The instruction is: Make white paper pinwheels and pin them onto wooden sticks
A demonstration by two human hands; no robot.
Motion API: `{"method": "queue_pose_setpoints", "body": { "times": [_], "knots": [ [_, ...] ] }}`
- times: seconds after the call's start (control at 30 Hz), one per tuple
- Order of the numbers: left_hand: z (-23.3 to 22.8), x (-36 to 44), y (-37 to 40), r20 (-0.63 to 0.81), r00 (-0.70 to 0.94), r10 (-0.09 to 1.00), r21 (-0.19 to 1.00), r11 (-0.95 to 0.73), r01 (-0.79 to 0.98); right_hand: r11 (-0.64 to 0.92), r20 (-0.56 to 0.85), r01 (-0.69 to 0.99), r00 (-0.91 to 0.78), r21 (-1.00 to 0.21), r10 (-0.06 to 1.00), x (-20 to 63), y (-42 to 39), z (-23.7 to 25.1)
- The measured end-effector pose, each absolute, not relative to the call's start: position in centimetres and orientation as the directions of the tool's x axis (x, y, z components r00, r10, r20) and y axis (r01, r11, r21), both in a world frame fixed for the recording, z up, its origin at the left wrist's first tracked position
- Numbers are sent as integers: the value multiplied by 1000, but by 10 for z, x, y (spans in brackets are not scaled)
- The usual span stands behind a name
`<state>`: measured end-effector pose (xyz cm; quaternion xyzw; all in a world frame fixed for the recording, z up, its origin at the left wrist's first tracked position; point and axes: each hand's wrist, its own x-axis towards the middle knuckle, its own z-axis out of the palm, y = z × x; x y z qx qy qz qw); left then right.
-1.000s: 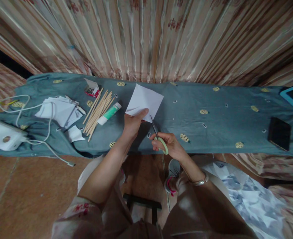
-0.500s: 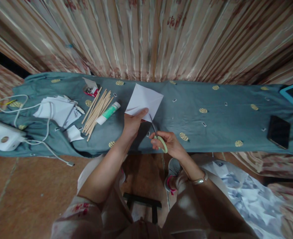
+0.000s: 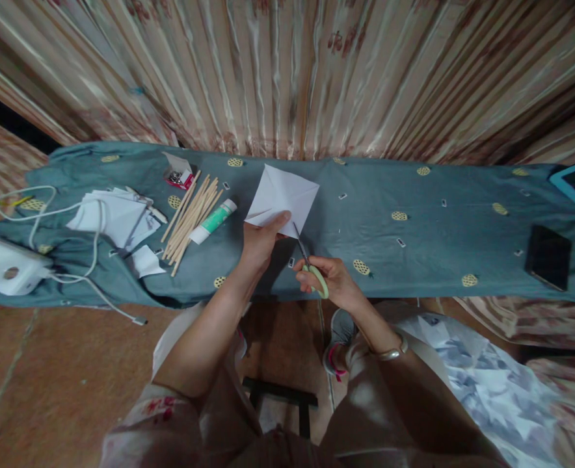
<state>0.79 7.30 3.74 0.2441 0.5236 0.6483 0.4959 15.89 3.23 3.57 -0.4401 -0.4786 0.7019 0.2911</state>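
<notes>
Scissors meeting the near edge of the paper

We are pinching the white paper point(image 3: 283, 195) above the table point(image 3: 414, 227) in our left hand point(image 3: 261, 240); our right hand point(image 3: 329, 281), closed around the scissors point(image 3: 309, 263), is pointing the blades up-left, just beside the left thumb.

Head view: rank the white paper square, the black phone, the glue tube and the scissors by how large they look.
1. White paper square in the left hand.
2. Black phone.
3. Glue tube and scissors in the right hand: alike; the hand hides part of the scissors.
</notes>
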Motion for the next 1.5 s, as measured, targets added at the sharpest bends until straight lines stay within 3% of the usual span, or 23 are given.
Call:
{"method": "queue_pose_setpoints", "body": {
  "times": [0.57, 0.8, 1.5],
  "knots": [
    [38, 7, 74, -211, -396, 894, 907, 28, -419, -366, -346, 40, -430, -930, 834, 158, 33, 36],
    [37, 4, 72, -207, -314, 926, 892, 47, -450, -384, -366, 47, -427, -922, 827, 161, 34, 37],
    [34, 12, 68, -207, -284, 936, 921, 88, -380, -343, -340, 66, -398, -937, 852, 163, 36, 31]
  ]
}}
